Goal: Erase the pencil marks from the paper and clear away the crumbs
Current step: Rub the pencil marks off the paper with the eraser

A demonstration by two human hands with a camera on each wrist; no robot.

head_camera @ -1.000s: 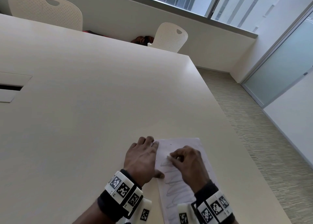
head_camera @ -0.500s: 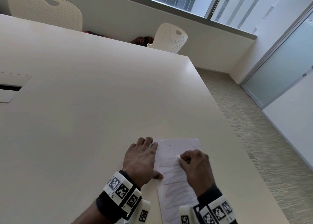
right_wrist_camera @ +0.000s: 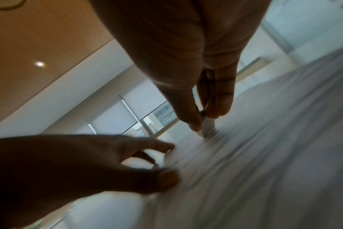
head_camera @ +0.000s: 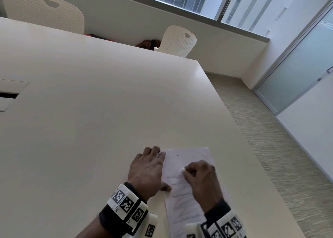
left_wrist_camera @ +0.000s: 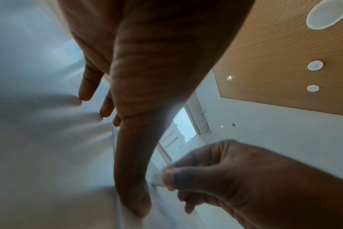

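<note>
Since 0.5 s earlier, the right hand (head_camera: 202,180) has been shifted slightly across the paper (head_camera: 189,165). A white eraser (right_wrist_camera: 207,128) is pinched between its thumb and fingers, tip pressed on the sheet. The left hand (head_camera: 147,171) is laid flat, fingers extended, on the paper's left edge atop the table (head_camera: 90,111).

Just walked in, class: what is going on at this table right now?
A person is rubbing pencil marks off a sheet of paper on the table. The left hand presses flat on the sheet's left edge. The right hand pinches a small white eraser against the page. Scribbles remain nearer the person.
</note>
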